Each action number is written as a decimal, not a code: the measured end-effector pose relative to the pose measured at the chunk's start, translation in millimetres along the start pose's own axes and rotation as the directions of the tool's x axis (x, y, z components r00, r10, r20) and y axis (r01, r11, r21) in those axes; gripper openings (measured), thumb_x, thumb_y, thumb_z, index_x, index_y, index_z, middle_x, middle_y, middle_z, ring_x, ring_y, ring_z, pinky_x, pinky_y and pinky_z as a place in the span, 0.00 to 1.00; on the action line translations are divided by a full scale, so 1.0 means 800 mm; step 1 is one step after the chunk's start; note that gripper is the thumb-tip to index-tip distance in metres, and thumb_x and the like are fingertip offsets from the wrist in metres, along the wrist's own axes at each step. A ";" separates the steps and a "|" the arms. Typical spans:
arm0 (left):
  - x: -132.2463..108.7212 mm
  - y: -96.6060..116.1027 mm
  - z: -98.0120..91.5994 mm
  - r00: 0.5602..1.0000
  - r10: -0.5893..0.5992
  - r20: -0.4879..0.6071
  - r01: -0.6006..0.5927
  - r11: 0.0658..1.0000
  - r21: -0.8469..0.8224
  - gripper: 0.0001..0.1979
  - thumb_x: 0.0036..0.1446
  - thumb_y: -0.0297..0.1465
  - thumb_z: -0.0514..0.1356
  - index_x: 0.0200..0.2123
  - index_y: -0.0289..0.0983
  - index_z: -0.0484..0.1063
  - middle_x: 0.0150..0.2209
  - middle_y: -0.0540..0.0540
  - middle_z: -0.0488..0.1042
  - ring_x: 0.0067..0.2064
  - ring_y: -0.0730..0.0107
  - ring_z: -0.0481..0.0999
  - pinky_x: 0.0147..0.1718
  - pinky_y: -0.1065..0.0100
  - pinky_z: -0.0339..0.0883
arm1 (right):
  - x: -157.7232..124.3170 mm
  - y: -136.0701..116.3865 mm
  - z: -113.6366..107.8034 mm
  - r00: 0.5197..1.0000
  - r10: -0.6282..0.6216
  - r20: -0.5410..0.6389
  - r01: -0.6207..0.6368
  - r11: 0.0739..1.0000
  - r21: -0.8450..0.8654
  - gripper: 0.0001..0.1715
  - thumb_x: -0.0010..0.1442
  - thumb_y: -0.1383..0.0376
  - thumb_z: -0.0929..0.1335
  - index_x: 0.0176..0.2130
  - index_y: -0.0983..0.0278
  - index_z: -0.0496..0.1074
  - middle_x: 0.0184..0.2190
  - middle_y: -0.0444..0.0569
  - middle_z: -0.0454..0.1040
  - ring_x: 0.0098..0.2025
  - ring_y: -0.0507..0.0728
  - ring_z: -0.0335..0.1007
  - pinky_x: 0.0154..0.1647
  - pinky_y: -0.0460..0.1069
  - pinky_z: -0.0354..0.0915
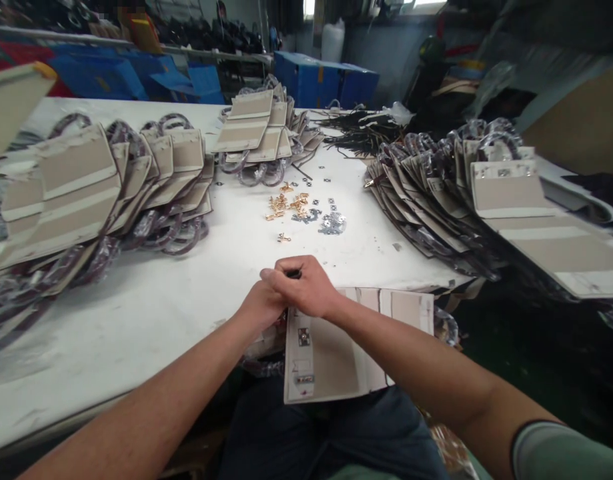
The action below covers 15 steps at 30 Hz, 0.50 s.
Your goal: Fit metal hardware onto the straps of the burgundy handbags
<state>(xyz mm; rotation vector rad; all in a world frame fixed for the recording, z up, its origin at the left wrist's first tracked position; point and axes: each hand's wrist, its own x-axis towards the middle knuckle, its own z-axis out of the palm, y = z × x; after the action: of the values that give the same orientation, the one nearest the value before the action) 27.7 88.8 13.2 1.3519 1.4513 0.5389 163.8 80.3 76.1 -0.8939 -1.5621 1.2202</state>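
The person's right hand [309,285] is closed in a fist around a dark piece [293,273], of which too little is visible to say what it is. The left hand [266,298] is just beside and partly behind the right one, touching it; whether its fingers are closed, one cannot tell. Below the hands, the beige panel [336,360] lies at the near edge of the desk [226,267], above the person's lap. Along its left side are a square metal fitting [304,337] and, nearer to the person, a narrow metal fitting [305,379].

Beyond the hands, gold-coloured clasps [299,203] lie in a loose group, with a single clasp [284,238] nearer. To the right of them is a pile of thin silver plates [333,223]. Similar panels with wrapped handles are stacked at the left [79,163], at the far middle [246,120] and at the right [509,190].
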 end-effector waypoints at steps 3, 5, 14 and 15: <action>0.000 -0.006 0.002 0.997 -0.067 0.033 0.068 0.997 -0.031 0.07 0.51 0.33 0.66 0.28 0.35 0.76 0.19 0.53 0.69 0.21 0.72 0.67 0.19 0.72 0.59 | -0.003 -0.013 -0.018 0.993 -0.055 -0.108 0.068 0.991 0.116 0.29 0.66 0.54 0.69 0.18 0.61 0.62 0.15 0.38 0.59 0.19 0.49 0.54 0.23 0.47 0.54; 0.000 -0.007 0.003 0.994 -0.096 0.049 0.099 0.993 -0.058 0.07 0.50 0.34 0.67 0.28 0.36 0.76 0.19 0.52 0.70 0.20 0.72 0.67 0.19 0.71 0.60 | -0.011 -0.005 -0.025 0.978 -0.075 -0.194 0.106 0.982 0.156 0.30 0.67 0.52 0.69 0.18 0.60 0.62 0.15 0.39 0.60 0.18 0.49 0.56 0.23 0.47 0.56; -0.008 0.008 0.000 0.990 -0.129 0.055 0.133 0.987 -0.094 0.07 0.50 0.29 0.66 0.23 0.36 0.73 0.15 0.54 0.66 0.16 0.73 0.64 0.16 0.70 0.58 | -0.014 0.031 -0.008 0.974 0.018 -0.225 0.020 0.986 0.167 0.29 0.65 0.53 0.70 0.19 0.60 0.59 0.12 0.38 0.59 0.16 0.49 0.55 0.21 0.47 0.54; -0.008 0.006 -0.001 0.990 -0.128 0.061 0.134 0.985 -0.106 0.06 0.49 0.29 0.66 0.23 0.36 0.73 0.15 0.54 0.66 0.16 0.72 0.64 0.16 0.70 0.59 | -0.010 0.024 -0.007 0.977 0.010 -0.212 0.024 0.987 0.156 0.28 0.65 0.53 0.69 0.19 0.60 0.59 0.13 0.38 0.60 0.16 0.49 0.55 0.21 0.47 0.55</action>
<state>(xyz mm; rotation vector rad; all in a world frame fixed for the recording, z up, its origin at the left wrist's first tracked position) 28.6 84.7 20.0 1.1670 1.4346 0.4862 171.4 78.9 56.3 -0.8838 -1.2791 1.1843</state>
